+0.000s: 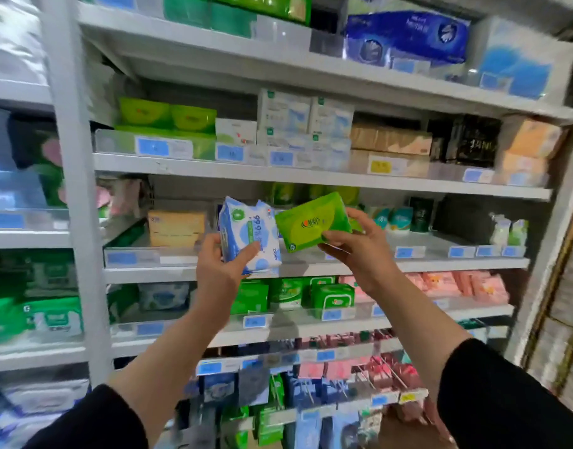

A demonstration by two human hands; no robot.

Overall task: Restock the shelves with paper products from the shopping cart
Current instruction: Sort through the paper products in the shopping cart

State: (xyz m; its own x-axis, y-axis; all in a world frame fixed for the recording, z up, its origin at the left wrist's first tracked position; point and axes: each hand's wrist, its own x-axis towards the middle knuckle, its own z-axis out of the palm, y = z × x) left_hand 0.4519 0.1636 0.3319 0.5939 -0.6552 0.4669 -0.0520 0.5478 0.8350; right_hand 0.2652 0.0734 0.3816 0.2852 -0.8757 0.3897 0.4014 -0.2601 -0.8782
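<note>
My left hand (222, 265) grips a blue-and-white wipes pack (251, 234), thumb across its front. My right hand (359, 246) holds a green tissue pack (312, 222) tilted, thumb on its lower edge and fingers behind. Both packs are raised side by side in front of the middle shelf (311, 267), almost touching each other. The shopping cart is out of view.
White shelving holds tissue and wipes packs on every level. An orange box (176, 226) sits left on the middle shelf, small packs (398, 218) right. Green packs (332, 298) and pink packs (456, 286) fill the shelf below. A white upright (74, 189) stands left.
</note>
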